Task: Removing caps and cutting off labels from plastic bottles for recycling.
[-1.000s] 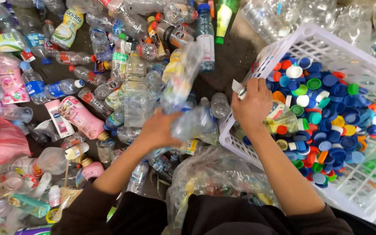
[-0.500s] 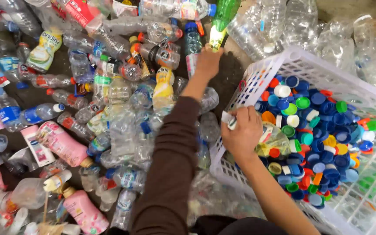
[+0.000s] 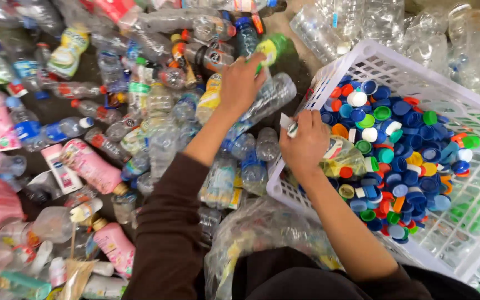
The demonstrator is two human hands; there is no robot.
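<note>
Heaps of clear plastic bottles (image 3: 156, 133) all around. Left hand (image 3: 241, 83) grasping green-capped clear bottle (image 3: 270, 53). Right hand (image 3: 306, 145) clenched on crumpled label (image 3: 337, 155) over white basket (image 3: 395, 69) of bright caps (image 3: 401, 139).

Dark bare floor (image 3: 301, 69), strewn almost edge to edge with crushed plastic bottles. Clear bottles (image 3: 156, 139) heaped thick at centre and left, many with blue or red caps on. Pink bottles (image 3: 90, 166) lying flat at lower left, a green bottle (image 3: 276, 47) tilted near the top. White lattice basket (image 3: 395, 64) standing on the right, beside a pile of clear bottles (image 3: 445, 28) at upper right.
</note>
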